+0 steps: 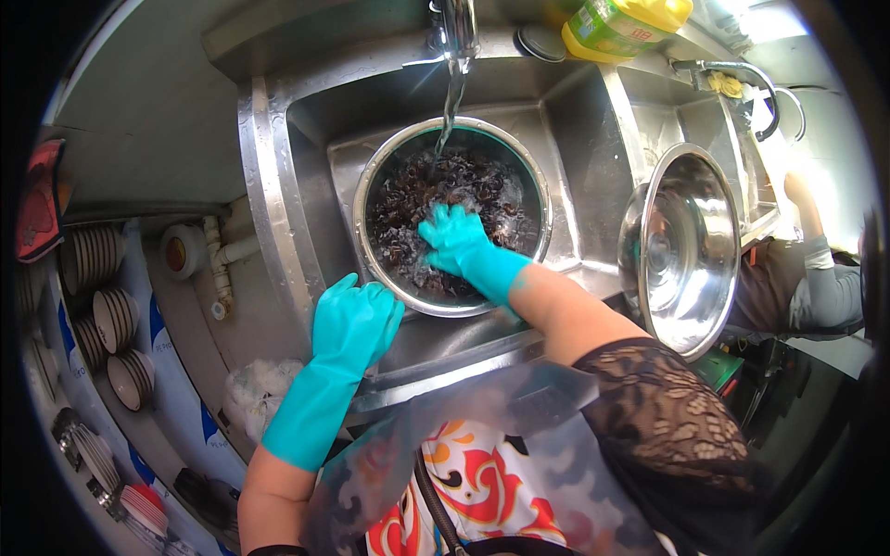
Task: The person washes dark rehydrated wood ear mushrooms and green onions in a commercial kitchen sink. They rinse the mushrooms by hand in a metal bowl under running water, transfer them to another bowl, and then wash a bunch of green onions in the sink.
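Note:
A round metal basin (363, 201) stands in the stainless steel sink (577, 167), filled with water and many small dark brown pieces (410, 187) whose kind I cannot settle. My right hand (455, 240), in a turquoise rubber glove, reaches into the basin with its fingers spread over the pieces. Water (453, 94) runs from the metal faucet (459, 31) into the basin. My left hand (358, 313), gloved alike, has curled fingers at the basin's near left rim; whether it grips the rim is hidden.
A large steel bowl (688, 250) leans on its side at the right. Behind the sink are a yellow jug (626, 28) and a dark round lid (541, 44). Stacked bowls (115, 320) fill shelves at left. Another person's arm (806, 201) shows at far right.

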The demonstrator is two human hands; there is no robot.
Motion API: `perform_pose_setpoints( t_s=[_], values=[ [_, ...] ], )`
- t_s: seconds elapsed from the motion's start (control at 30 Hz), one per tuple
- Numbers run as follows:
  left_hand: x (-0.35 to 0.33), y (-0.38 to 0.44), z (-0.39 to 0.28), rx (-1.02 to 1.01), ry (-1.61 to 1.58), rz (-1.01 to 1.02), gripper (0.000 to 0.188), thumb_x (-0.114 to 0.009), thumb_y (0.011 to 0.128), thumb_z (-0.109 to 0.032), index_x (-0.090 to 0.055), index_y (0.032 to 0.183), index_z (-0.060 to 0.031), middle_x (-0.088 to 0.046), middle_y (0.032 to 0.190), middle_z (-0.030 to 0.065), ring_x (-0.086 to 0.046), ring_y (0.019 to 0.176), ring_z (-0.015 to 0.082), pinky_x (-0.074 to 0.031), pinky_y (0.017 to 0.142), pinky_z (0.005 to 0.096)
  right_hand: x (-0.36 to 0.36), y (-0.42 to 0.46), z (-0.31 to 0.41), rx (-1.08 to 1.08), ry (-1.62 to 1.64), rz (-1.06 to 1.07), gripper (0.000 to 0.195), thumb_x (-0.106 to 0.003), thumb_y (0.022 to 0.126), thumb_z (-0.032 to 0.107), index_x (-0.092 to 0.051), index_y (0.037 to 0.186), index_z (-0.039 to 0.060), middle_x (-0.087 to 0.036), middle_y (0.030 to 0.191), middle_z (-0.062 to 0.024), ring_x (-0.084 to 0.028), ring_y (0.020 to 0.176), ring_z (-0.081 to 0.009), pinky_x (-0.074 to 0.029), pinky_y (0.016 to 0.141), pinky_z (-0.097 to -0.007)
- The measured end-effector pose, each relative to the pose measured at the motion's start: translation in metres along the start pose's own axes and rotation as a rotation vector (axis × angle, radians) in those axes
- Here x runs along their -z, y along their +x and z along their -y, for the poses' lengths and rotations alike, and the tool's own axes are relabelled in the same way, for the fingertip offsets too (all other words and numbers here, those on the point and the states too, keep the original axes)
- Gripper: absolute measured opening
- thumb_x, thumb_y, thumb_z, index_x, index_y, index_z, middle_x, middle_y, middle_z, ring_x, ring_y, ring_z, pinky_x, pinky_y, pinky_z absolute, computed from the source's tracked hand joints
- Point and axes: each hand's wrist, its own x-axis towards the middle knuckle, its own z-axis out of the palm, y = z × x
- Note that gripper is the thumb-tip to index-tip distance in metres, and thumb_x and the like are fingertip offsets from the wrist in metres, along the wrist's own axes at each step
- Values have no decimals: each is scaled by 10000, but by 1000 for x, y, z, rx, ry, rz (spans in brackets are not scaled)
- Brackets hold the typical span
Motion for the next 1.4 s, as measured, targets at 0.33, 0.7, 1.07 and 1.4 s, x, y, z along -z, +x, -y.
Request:
perform_pose_setpoints(
  t_s=[0.33,0.7,1.07,1.4],
  values=[
    [-3,-5,1,35,-34,-13,162,-705,883,-235,-679,793,-103,-669,755,95,-682,716,274,-546,970,473,54,21,-54,-199,211,-467,707,-702,884,555,-533,1448,164,-597,1347,-274,-614,1211,-449,-518,993,-559],
    [0,-4,0,12,18,3,166,-680,900,-230,-667,788,-109,-654,745,95,-672,690,273,-551,952,487,32,43,-21,30,219,-53,516,-688,918,502,-640,1318,179,-612,1370,-230,-584,1286,-420,-498,1041,-568],
    [0,0,1,15,13,52,147,-713,874,-237,-712,833,-95,-694,805,100,-694,749,280,-546,982,476,8,99,-41,-65,289,-172,391,-684,911,435,-678,1210,184,-666,1263,-198,-675,1132,-404,-555,935,-550],
    [1,-1,0,32,-4,62,156,-710,879,-250,-727,836,-100,-710,823,98,-699,760,280,-541,991,468,-25,59,-88,-241,209,-183,784,-809,818,487,-520,1457,137,-500,1495,-248,-540,1328,-461,-513,1054,-536]
  ],
)
